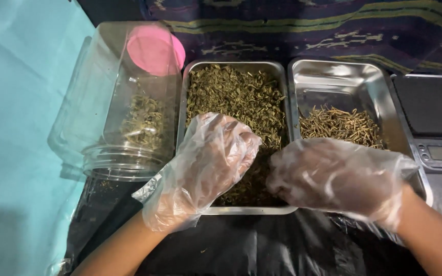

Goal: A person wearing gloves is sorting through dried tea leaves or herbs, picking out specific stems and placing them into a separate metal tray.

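We keep left hand (208, 163) and right hand (333, 176), fingers curled in dried herb (236, 97), low inside steel tray (231, 65); grip unclear; pick stems slowly.

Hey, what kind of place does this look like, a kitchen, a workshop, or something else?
Probably a small sorting and weighing bench for dried plant material, not a kitchen. Two steel trays hold dried bits and stems, a digital scale sits beside them, and both hands wear disposable gloves.

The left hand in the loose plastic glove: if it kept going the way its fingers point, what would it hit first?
Probably the right hand. The left hand points right across the dried-herb tray, fingertips close to it, though depth is unclear.
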